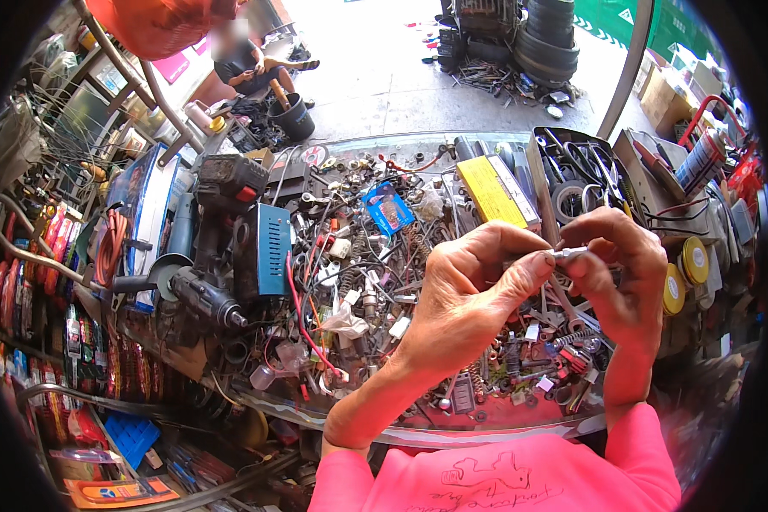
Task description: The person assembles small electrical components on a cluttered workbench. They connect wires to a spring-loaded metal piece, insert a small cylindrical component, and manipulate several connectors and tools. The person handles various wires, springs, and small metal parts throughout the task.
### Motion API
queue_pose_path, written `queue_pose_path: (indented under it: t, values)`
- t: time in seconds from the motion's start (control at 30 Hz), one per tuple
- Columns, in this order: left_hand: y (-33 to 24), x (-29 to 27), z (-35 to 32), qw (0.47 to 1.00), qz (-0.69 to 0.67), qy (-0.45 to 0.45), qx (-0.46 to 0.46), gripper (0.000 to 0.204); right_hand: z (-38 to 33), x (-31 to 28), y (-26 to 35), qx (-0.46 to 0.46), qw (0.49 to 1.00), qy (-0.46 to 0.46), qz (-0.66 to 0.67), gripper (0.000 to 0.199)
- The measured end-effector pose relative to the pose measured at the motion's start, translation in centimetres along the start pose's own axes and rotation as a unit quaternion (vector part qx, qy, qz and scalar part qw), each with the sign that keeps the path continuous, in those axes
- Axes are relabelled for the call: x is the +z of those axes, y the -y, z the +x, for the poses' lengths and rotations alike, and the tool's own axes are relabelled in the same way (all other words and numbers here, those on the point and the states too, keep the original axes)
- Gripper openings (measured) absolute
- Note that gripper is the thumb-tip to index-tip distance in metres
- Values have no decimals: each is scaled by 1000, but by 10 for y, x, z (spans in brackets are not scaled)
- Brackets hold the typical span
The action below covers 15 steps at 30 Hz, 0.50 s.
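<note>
Between my fingertips is a small silvery metal part [567, 253], roughly cylindrical; its exact kind is too small to make out. My left hand [486, 273] pinches one end between thumb and forefinger. From the other side my right hand [621, 264] grips the opposite end with thumb and fingers. Both hands are raised over a bench covered in loose screws, springs, bolts and fittings [512, 358]. Just beyond my left hand lies a yellow box [495, 189]. Behind my right hand stands a metal tray of pliers and scissors [584, 162].
A cordless impact wrench [205, 294] and a blue metal box [273, 252] stand at the left. Packaged goods [128, 367] hang lower left. Two round yellow-lidded tins [694, 260] sit at the right. Beyond the bench, a person [252, 64] sits near a black bucket [292, 119].
</note>
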<state>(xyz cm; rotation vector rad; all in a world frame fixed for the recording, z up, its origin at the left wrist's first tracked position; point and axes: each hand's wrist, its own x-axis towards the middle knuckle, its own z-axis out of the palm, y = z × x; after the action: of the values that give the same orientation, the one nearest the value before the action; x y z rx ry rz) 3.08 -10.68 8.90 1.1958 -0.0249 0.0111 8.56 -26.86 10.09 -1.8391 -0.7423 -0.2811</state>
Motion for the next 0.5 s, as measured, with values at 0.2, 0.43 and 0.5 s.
queue_pose_path:
  t: [0.2, 0.43, 0.5]
  values:
    - [2, 2, -4, 1000, 9, 16, 9, 18, -7, -6, 3, -19, 999, 43, -22, 36]
    - [-7, 3, -11, 998, 43, 20, 35, 18, -21, 3, 20, 15, 1000, -7, 16, 31]
    - [1, 6, -11, 996, 9, 36, 83, 15, -24, -6, 18, 8, 1000, 14, 2, 31]
